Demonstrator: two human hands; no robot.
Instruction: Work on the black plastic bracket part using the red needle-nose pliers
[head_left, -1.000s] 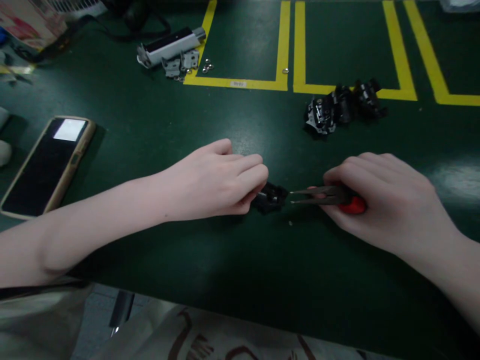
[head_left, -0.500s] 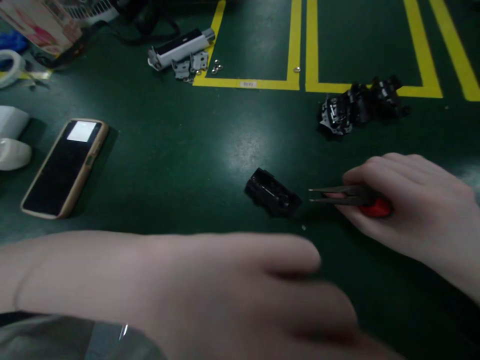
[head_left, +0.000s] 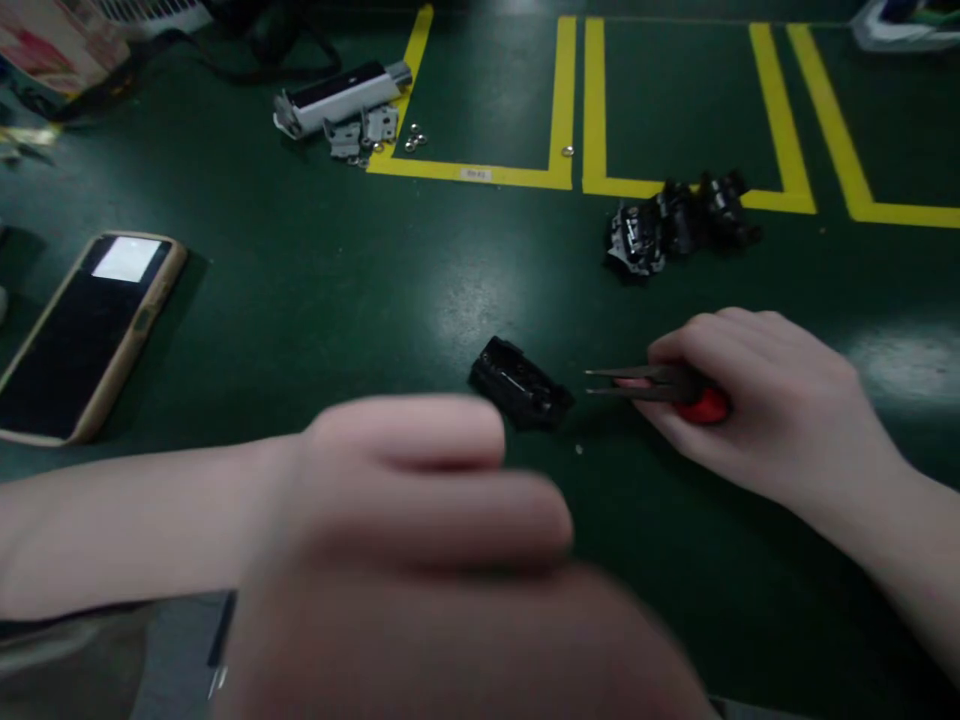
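Observation:
My right hand (head_left: 765,400) is wrapped round a pair of needle-nose pliers (head_left: 652,383) with red handles. Their thin jaws point left and stand slightly apart. Just left of the tips, a black moulded part (head_left: 521,383) lies on the green surface, not touched by the pliers. Close to the camera and blurred, my left hand (head_left: 427,510) is held in front of the black part's near side. Its fingers look curled together, and whatever they hold, if anything, is hidden. A tiny pale bit (head_left: 578,450) lies below the plier tips.
Several black mechanical parts (head_left: 679,225) sit in a row at the back right, across yellow tape (head_left: 622,187). A white-and-black cylinder-like piece (head_left: 341,100), metal brackets (head_left: 361,132) and small rings (head_left: 415,138) lie at the back. A phone (head_left: 82,340) rests at the left.
My left hand has drawn back to the left and its fingers look more curled. The view has shifted a little to the right. My right hand still grips the pliers by the black part.

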